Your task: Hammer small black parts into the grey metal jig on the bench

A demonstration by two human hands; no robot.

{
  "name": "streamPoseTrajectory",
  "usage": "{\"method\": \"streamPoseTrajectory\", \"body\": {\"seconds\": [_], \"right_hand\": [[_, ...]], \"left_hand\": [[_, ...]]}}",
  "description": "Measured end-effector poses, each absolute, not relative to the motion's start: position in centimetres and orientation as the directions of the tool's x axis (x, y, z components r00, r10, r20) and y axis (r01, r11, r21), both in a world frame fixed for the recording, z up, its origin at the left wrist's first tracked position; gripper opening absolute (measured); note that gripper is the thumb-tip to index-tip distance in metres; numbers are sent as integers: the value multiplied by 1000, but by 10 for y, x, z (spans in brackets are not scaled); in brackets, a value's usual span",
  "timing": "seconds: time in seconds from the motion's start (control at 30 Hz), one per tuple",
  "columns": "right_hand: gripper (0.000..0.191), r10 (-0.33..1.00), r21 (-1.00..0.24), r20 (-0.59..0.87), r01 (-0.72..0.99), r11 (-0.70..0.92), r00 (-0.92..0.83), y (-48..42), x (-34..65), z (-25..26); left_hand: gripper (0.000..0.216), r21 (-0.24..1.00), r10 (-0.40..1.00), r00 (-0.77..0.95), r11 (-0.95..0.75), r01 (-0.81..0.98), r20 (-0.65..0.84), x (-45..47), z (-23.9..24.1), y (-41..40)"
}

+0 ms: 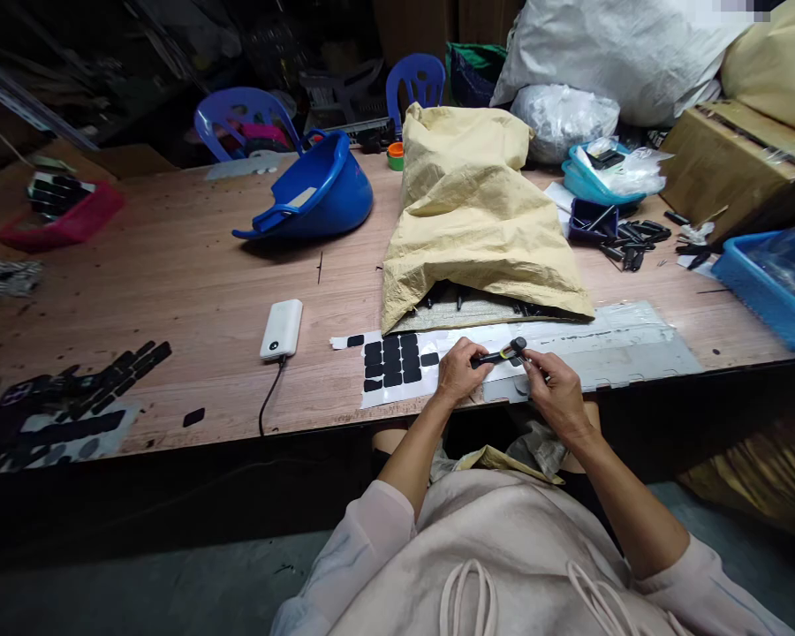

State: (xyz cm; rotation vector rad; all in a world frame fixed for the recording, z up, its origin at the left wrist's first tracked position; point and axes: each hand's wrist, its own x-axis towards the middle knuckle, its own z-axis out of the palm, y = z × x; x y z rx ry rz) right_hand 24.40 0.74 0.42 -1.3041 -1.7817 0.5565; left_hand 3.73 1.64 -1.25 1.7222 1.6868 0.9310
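My left hand [459,369] and my right hand [555,389] are both closed on a small black stick-like tool with a yellow band [502,355], held level just above the table's front edge. The left grips its left end, and the right pinches its rounded right end. Directly left of my left hand lies a white backing sheet with several black square pads [392,360]. Under my hands lies a grey plastic sheet [609,346].
A tan woven sack [470,212] lies behind my hands, with black parts at its mouth. A white power bank [282,329] with a cable sits to the left. A blue helmet [311,190], blue trays [768,283], loose black parts [629,238] and more pad sheets [66,406] lie around the wooden table [172,283].
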Motion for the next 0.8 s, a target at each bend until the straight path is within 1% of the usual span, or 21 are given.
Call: {"method": "streamPoseTrajectory", "body": {"seconds": [0.13, 0.4, 0.6, 0.8], "right_hand": [[27, 908, -718, 395, 570, 400, -139, 10, 237, 2], [31, 900, -637, 396, 651, 413, -182, 6, 233, -7], [30, 894, -615, 401, 665, 424, -199, 0, 236, -4], [27, 848, -602, 494, 628, 493, -193, 3, 229, 13]], "left_hand": [[21, 792, 995, -24, -58, 608, 92, 37, -12, 16], [25, 798, 994, -9, -82, 597, 109, 37, -12, 16], [15, 807, 992, -18, -91, 583, 125, 38, -13, 16], [17, 819, 996, -29, -57, 570, 89, 38, -12, 15]]}}
